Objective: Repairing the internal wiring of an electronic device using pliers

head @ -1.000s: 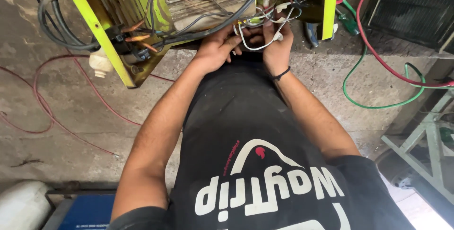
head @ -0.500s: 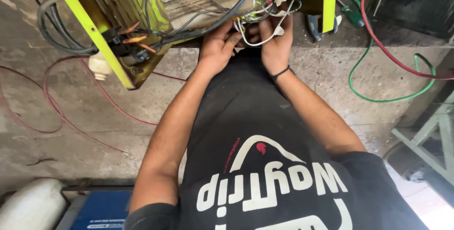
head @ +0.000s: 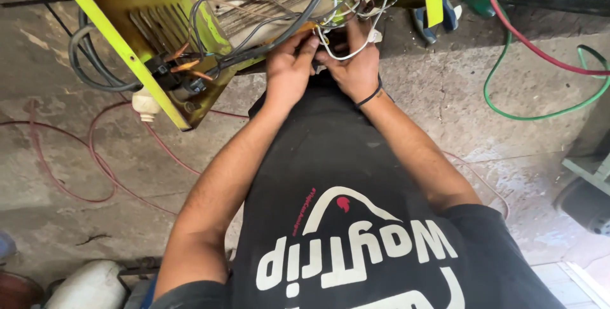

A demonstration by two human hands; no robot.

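A yellow-green metal machine frame [head: 121, 45] with its wiring bared stands on the concrete floor in front of me. My left hand [head: 288, 70] and my right hand [head: 356, 67] meet at its lower opening, fingers pinched around a bundle of white and grey wires [head: 343, 42]. My right wrist wears a thin black band. The fingertips are partly hidden among the wires. Thick grey cables [head: 298, 20] run from the upper right down into the frame. A small dark part with orange leads [head: 175, 74] sits at the frame's left edge.
A red wire [head: 95, 156] loops over the floor at left. A green hose [head: 540, 109] and a red hose [head: 534, 48] curl at right. Blue-handled pliers [head: 438, 20] and a green screwdriver [head: 476, 0] lie behind the frame. A white cylinder [head: 89, 287] sits bottom left.
The view has shifted slightly closer. My hands have drawn together on the wire bundle; before, the left one was a little lower and apart from the right.
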